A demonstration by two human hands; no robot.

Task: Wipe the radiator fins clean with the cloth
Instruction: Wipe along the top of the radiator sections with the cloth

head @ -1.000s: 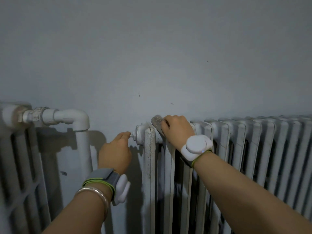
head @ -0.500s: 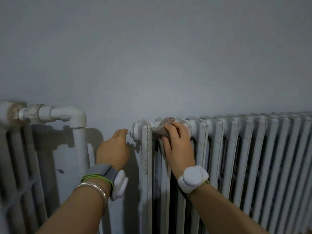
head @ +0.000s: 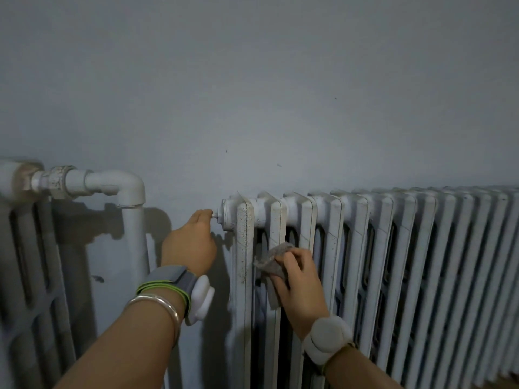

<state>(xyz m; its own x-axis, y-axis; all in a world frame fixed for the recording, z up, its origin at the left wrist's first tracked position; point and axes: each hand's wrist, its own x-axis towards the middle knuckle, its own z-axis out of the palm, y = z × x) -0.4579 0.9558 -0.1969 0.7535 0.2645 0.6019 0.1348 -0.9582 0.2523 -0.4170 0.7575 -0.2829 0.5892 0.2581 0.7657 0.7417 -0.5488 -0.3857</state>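
Head view. A grey wall [head: 252, 94] backs a long white radiator [head: 407, 248] whose fins [head: 365, 248] run off to the right. Dark speckled grime shows on the first fin [head: 241, 248], at the left end. A left radiator [head: 25, 262] stands at the frame edge, joined to an elbowed pipe [head: 134, 234].

The right hand [head: 300, 284] has its fingers curled over the cloth [head: 273, 262], clamping it against the front of the second fin [head: 276, 217], some way below the fin's rounded top. A loose tail of cloth hangs under the thumb. The left hand [head: 191, 245] reaches to the nub [head: 215, 217] on the end cap [head: 228, 217]. Its fingertips meet the nub, but seen from behind it cannot be told whether they pinch it or merely rest there.

Probable hazards:
(a) The hanging tail may slip into the dark gap between fins, snag, and be dragged out of the fingers on the next stroke.
(b) The cloth bears only on the fin's front edge, so a flat stroke would leave the side faces and gaps dirty.
(c) The cloth already looks grey, so it may smear grime rather than lift it.
(d) The nub is likely a bleed fitting, and weight or twist from the bracing hand could loosen it.
(e) The fin edges look narrow and hard, so a fast stroke could scrape the knuckles.
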